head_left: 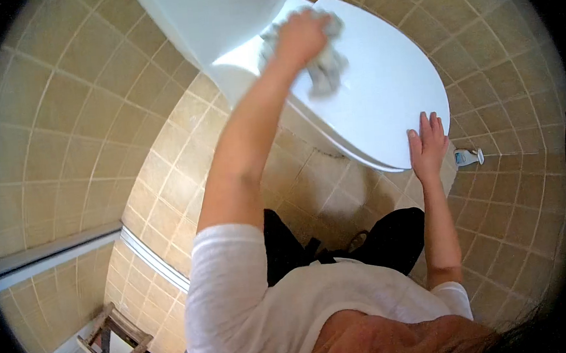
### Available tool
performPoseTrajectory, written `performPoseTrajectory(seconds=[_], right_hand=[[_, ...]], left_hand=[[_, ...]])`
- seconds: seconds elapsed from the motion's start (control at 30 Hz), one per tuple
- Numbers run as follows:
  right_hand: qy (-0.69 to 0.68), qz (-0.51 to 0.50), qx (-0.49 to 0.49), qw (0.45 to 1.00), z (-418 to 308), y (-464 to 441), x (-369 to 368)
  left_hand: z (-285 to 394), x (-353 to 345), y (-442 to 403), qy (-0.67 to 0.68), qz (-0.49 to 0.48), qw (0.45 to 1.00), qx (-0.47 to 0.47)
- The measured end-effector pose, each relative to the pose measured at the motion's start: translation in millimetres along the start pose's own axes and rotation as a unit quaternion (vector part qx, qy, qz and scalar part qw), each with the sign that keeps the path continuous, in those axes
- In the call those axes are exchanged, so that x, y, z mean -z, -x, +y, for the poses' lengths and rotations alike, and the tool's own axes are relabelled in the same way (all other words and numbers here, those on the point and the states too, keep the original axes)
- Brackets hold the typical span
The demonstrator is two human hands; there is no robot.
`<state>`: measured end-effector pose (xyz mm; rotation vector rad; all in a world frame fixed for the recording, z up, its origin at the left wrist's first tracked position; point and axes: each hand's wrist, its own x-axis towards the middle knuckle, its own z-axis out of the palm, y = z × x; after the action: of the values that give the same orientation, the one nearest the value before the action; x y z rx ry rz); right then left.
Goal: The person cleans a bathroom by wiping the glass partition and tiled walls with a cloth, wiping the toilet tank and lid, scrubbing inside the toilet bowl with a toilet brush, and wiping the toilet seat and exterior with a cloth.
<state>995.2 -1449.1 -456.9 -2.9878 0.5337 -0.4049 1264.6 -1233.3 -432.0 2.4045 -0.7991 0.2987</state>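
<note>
My left hand [303, 37] is closed over a crumpled grey-white cloth [325, 72], pressing it near the back of the closed white toilet lid [380, 71], close to the tank. One end of the cloth trails over the lid's left side, slightly blurred. Flat on the lid's front right edge rests my right hand [429, 143], fingers stretched and thumb apart, holding nothing. The toilet tank [219, 17] rises behind the lid at the upper left.
A white spray bottle [467, 158] stands by the right wall, beyond my right hand. Beige tiles cover the floor [183, 157] and walls. A metal door track [154, 257] crosses the left side. At the lower left is a wooden-framed stool or chair [114, 342].
</note>
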Motion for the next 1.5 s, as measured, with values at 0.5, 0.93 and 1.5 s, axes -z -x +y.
performPoseTrajectory(seconds=[0.5,0.93,1.5], right_hand=[[-0.016,0.036,0.062,0.997,13,-7,2],[-0.064,0.023,0.050,0.996,19,-11,5],[-0.148,0.002,0.019,0.989,29,-11,8]], left_hand=[[-123,-73,133,0.360,0.505,0.749,0.234],[12,-170,251,0.392,0.117,0.911,0.060],[-186,-46,113,0.257,0.547,0.780,0.161]])
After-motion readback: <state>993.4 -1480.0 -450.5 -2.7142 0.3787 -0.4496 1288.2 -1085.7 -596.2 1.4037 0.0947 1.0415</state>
